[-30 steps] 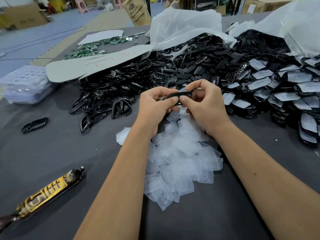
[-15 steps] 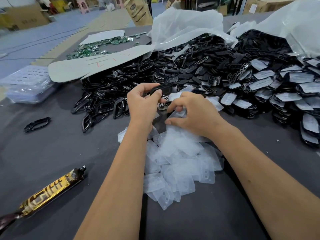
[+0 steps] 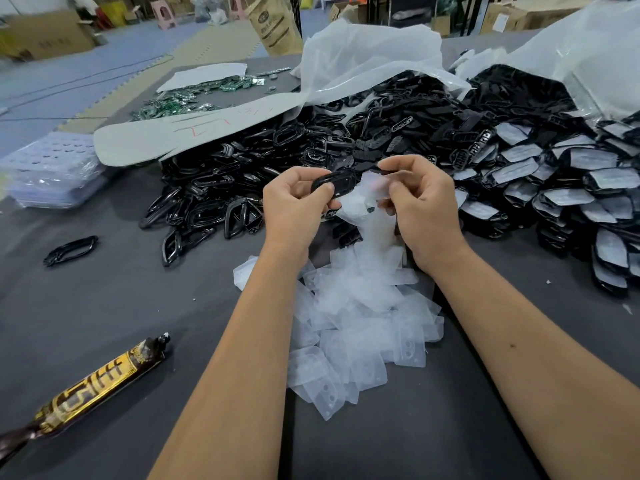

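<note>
My left hand (image 3: pixel 294 206) grips a small black plastic shell (image 3: pixel 334 181) between thumb and fingers, held up above the table. My right hand (image 3: pixel 420 202) pinches a small clear plastic bag (image 3: pixel 363 199) right beside the shell; the two touch at the bag's mouth. Below my hands lies a heap of the same clear bags (image 3: pixel 360 323) on the dark grey table (image 3: pixel 121 306). Behind my hands is a large pile of loose black shells and frames (image 3: pixel 242 188).
Bagged black parts (image 3: pixel 561 188) are heaped at the right under white plastic sheeting (image 3: pixel 374 60). A gold-and-black tube (image 3: pixel 93 393) lies front left, a lone black frame (image 3: pixel 71 251) at left, green circuit boards (image 3: pixel 183 98) at the back, stacked clear trays (image 3: pixel 48 171) at far left.
My right hand lifted a clear bag from the heap up to the shell. My left hand raised the black shell and brought it toward the bag.
</note>
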Motion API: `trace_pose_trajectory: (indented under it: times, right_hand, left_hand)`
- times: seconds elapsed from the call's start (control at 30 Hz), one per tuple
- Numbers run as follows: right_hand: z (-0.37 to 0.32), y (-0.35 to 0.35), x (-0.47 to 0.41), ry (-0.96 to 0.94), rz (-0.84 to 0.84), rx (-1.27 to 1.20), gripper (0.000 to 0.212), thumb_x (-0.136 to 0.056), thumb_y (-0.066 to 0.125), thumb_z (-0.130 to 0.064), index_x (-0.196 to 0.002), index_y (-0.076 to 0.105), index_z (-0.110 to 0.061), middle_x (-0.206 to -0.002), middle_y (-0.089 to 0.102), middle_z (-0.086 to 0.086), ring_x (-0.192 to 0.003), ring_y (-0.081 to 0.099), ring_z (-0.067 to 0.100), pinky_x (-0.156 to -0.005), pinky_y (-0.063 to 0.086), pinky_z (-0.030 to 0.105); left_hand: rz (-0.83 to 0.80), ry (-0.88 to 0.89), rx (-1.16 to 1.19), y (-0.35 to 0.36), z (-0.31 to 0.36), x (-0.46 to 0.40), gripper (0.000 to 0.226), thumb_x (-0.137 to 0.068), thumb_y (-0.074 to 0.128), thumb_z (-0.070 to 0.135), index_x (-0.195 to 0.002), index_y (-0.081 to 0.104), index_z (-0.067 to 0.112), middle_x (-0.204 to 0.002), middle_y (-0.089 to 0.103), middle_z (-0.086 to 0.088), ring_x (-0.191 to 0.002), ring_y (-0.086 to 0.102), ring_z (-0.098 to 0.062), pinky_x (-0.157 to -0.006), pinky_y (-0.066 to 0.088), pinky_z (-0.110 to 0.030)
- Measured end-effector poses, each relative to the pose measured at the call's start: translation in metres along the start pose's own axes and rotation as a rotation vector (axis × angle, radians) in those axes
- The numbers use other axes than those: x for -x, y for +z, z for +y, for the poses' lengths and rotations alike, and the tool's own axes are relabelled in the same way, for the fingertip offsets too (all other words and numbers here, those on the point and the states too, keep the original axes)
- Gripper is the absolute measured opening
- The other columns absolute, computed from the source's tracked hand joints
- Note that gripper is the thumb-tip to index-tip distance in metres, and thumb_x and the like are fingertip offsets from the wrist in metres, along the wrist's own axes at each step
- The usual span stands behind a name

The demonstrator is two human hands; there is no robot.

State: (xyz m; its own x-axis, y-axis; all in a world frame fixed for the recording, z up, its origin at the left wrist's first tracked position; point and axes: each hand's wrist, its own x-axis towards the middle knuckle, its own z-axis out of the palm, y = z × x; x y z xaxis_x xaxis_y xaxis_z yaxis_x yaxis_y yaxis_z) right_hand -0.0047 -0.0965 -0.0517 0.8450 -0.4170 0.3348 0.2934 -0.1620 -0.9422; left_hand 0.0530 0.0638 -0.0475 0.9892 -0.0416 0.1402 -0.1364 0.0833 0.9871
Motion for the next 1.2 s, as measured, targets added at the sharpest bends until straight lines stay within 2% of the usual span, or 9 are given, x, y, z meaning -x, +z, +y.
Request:
trace_pose_trajectory:
  times: [0.1, 0.23, 0.33, 0.47, 0.57, 0.77, 0.97, 1.1, 1.2]
  right_hand:
    - [-0.0015, -0.0005, 0.0006, -0.002, -0.035, -0.019, 0.032, -0.087, 0.049, 0.015, -0.103, 0.066, -0.008, -0.079, 0.070, 0.005, -0.067, 0.068, 0.013, -0.066, 0.054, 0.022]
    - [-0.0008, -0.0015, -0.0004, -0.010, -0.044, -0.043, 0.018, -0.089, 0.073, 0.003, -0.091, 0.070, -0.014, -0.079, 0.074, 0.001, -0.072, 0.073, 0.018, -0.075, 0.060, 0.029]
    - [0.0014, -0.0031, -0.0024, 0.002, -0.016, -0.064, 0.018, -0.089, 0.074, 0.002, -0.089, 0.077, -0.016, -0.083, 0.076, 0.000, -0.075, 0.071, 0.017, -0.082, 0.061, 0.036]
    - [0.0018, -0.0041, -0.0028, 0.032, -0.033, -0.147, 0.015, -0.091, 0.075, -0.001, -0.096, 0.078, -0.014, -0.084, 0.077, 0.004, -0.073, 0.071, 0.018, -0.073, 0.058, 0.027]
    - [0.0011, -0.0030, -0.0024, 0.009, -0.035, -0.140, 0.008, -0.088, 0.079, -0.003, -0.091, 0.074, -0.008, -0.080, 0.075, 0.006, -0.068, 0.071, 0.019, -0.064, 0.053, 0.021]
    - [0.0033, -0.0015, -0.0021, -0.021, -0.055, -0.059, 0.008, -0.089, 0.079, -0.006, -0.086, 0.078, -0.014, -0.078, 0.075, -0.002, -0.066, 0.065, 0.011, -0.068, 0.053, 0.021]
    - [0.0043, -0.0005, -0.0021, -0.032, -0.060, 0.022, 0.014, -0.091, 0.077, -0.009, -0.087, 0.080, -0.022, -0.080, 0.077, -0.003, -0.067, 0.064, 0.008, -0.069, 0.053, 0.023]
    - [0.0036, 0.0005, -0.0007, -0.059, -0.021, 0.103, 0.009, -0.089, 0.080, -0.011, -0.084, 0.079, -0.019, -0.079, 0.077, 0.000, -0.063, 0.068, 0.010, -0.066, 0.055, 0.025]
    - [0.0032, 0.0017, 0.0005, -0.070, 0.052, 0.181, 0.009, -0.085, 0.085, -0.015, -0.082, 0.076, -0.013, -0.074, 0.076, 0.000, -0.065, 0.072, 0.017, -0.067, 0.060, 0.032]
  left_hand:
    - [-0.007, -0.011, 0.017, 0.0020, -0.0007, 0.0012, 0.017, -0.090, 0.068, -0.008, -0.093, 0.071, 0.008, -0.069, 0.074, -0.002, -0.060, 0.071, -0.015, -0.056, 0.051, -0.017]
    - [-0.034, -0.021, -0.002, 0.0031, -0.0016, 0.0030, 0.016, -0.090, 0.067, -0.010, -0.101, 0.070, 0.001, -0.072, 0.075, -0.005, -0.061, 0.072, -0.015, -0.056, 0.051, -0.017]
    - [-0.052, -0.006, 0.005, 0.0042, -0.0007, 0.0036, 0.019, -0.089, 0.067, -0.011, -0.097, 0.071, 0.006, -0.080, 0.077, -0.010, -0.061, 0.071, -0.017, -0.060, 0.054, -0.020]
    - [-0.092, 0.022, 0.027, 0.0051, -0.0008, 0.0047, 0.025, -0.088, 0.068, -0.011, -0.104, 0.073, 0.008, -0.089, 0.079, -0.011, -0.062, 0.069, -0.019, -0.064, 0.056, -0.023]
    - [-0.124, 0.040, 0.023, 0.0077, -0.0019, 0.0065, 0.025, -0.088, 0.068, -0.011, -0.099, 0.076, 0.010, -0.088, 0.080, -0.008, -0.063, 0.069, -0.017, -0.062, 0.053, -0.019]
    - [-0.169, -0.071, 0.132, 0.0098, -0.0024, 0.0057, 0.016, -0.090, 0.072, -0.005, -0.096, 0.078, 0.009, -0.090, 0.079, -0.014, -0.071, 0.071, -0.019, -0.072, 0.060, -0.027]
    - [-0.153, -0.148, 0.169, 0.0096, 0.0018, 0.0050, 0.035, -0.097, 0.048, 0.001, -0.094, 0.082, 0.009, -0.102, 0.077, -0.021, -0.069, 0.073, -0.027, -0.068, 0.060, -0.028]
    - [-0.165, -0.146, 0.180, 0.0101, 0.0022, 0.0057, 0.035, -0.098, 0.048, 0.007, -0.093, 0.082, 0.008, -0.101, 0.078, -0.017, -0.073, 0.073, -0.029, -0.075, 0.063, -0.035]
    - [-0.184, -0.144, 0.161, 0.0096, 0.0007, 0.0057, 0.028, -0.095, 0.053, 0.003, -0.096, 0.081, 0.007, -0.096, 0.077, -0.017, -0.074, 0.073, -0.026, -0.074, 0.062, -0.033]
